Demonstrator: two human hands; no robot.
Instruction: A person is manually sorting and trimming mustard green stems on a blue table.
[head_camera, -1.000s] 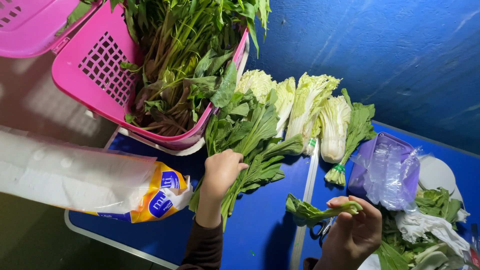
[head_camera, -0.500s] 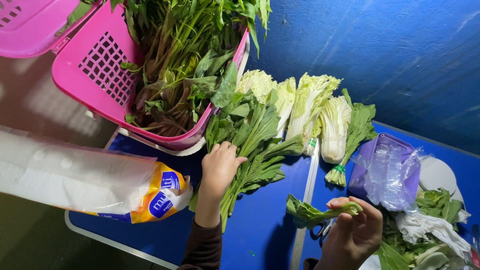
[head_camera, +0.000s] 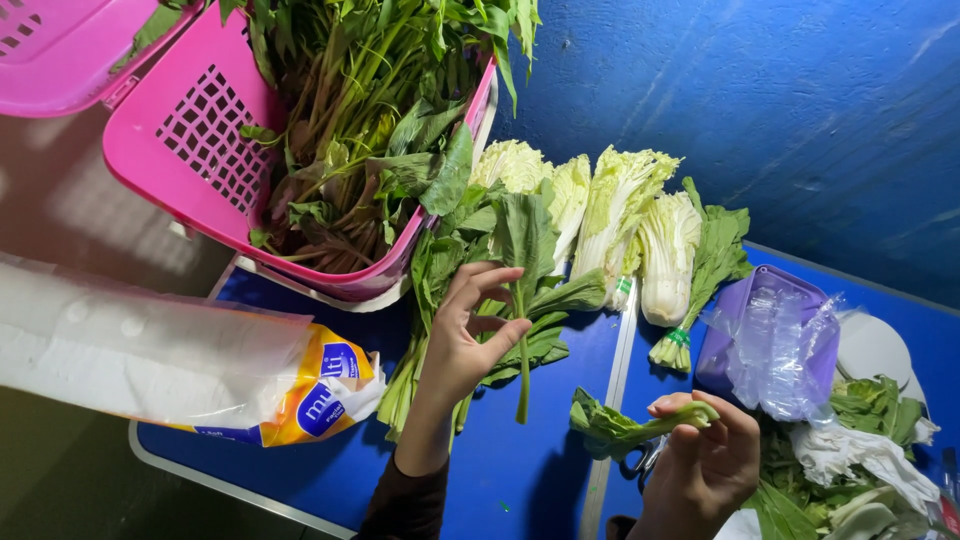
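Note:
My left hand (head_camera: 465, 335) pinches one leafy green stalk (head_camera: 523, 290) between thumb and fingers, lifted off the pile of loose greens (head_camera: 470, 260) on the blue table (head_camera: 520, 470). My right hand (head_camera: 705, 465) is lower right and holds a short green leafy stem (head_camera: 615, 428) that points left. Scissor handles (head_camera: 640, 460) peek out just under that hand.
A pink basket (head_camera: 190, 150) full of long leafy greens leans at the upper left. Several pale cabbages (head_camera: 620, 215) lie along the blue wall. A purple tray with clear plastic (head_camera: 775, 335) and vegetable scraps (head_camera: 860, 450) sit at right; a plastic bag roll (head_camera: 150, 355) lies left.
My left hand has turned palm-up and picked a single stalk out of the pile of greens. My right hand still holds its stem in about the same spot.

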